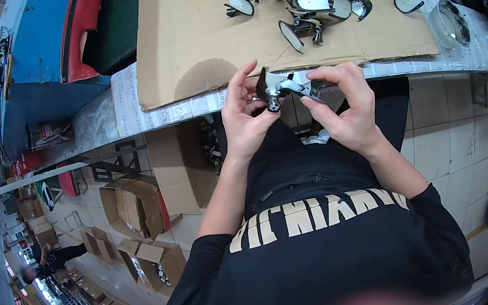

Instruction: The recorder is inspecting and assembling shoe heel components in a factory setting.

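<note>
Nearest the wearer, above the lap in black trousers, both hands are occupied. The left hand is closed in a pinch, thumb below and fingers behind, on the left end of a glossy black-and-silver fitting. The right hand has thumb and forefinger drawn in on its right end; the exact contact is partly hidden. Whether the fitting is one part or two cannot be told.

Step in hand, as judged: two-handed handling of a single fitting, held up just before the bench edge. From this position, the next move would call for a firm left pinch, with fine adjustment left to the right fingertips, since the curved, shiny surfaces look liable to slip.

Beyond the hands, a cardboard sheet covers part of the bench. At its far side lies a loose pile of similar fittings, many showing pale oval faces with dark rims. A clear round dish stands to the right. Well apart at far left, a person is visible near cartons.
</note>
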`<state>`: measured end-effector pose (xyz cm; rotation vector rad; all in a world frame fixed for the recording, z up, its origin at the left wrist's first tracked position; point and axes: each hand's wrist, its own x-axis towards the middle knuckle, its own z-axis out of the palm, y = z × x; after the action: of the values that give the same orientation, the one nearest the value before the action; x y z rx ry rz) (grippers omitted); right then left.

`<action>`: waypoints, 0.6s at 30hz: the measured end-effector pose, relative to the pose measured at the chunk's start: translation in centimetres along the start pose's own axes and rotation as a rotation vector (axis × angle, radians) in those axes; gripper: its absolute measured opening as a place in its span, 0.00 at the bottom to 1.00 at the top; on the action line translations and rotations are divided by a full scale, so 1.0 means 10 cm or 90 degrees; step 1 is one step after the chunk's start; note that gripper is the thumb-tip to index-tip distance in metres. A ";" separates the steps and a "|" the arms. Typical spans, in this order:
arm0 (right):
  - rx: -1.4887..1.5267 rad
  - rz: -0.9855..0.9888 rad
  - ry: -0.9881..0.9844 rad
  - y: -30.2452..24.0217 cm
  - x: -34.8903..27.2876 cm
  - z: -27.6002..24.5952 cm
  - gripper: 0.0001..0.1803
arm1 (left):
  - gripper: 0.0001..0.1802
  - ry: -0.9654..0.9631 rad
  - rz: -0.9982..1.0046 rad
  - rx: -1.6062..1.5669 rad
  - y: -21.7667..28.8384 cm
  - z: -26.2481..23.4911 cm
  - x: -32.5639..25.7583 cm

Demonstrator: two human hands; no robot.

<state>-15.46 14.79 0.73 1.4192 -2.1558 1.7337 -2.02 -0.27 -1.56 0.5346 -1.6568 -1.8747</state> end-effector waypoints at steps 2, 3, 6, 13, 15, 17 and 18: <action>-0.011 -0.021 0.005 0.00 0.00 0.01 0.21 | 0.38 -0.017 0.009 0.064 0.02 -0.02 -0.02; -0.018 -0.041 0.010 -0.01 0.00 0.02 0.21 | 0.38 -0.035 0.018 0.128 0.03 -0.04 -0.03; -0.039 -0.073 0.010 -0.03 0.00 0.04 0.21 | 0.36 -0.061 0.059 0.161 0.05 -0.07 -0.04; 0.043 -0.001 -0.035 -0.05 -0.06 0.05 0.20 | 0.37 -0.073 0.107 0.225 0.08 -0.13 -0.05; 0.054 0.007 -0.044 -0.08 -0.08 0.02 0.20 | 0.35 -0.052 0.115 0.212 0.07 -0.14 -0.02; 0.065 0.014 -0.053 -0.11 -0.09 -0.02 0.20 | 0.34 -0.031 0.123 0.200 0.06 -0.16 0.00; 0.067 0.015 -0.062 -0.13 -0.09 -0.05 0.20 | 0.34 -0.036 0.124 0.228 0.06 -0.18 0.02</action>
<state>-14.38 15.76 1.42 1.5404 -2.1653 1.8496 -0.93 -1.75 -1.23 0.4449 -2.0192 -1.4741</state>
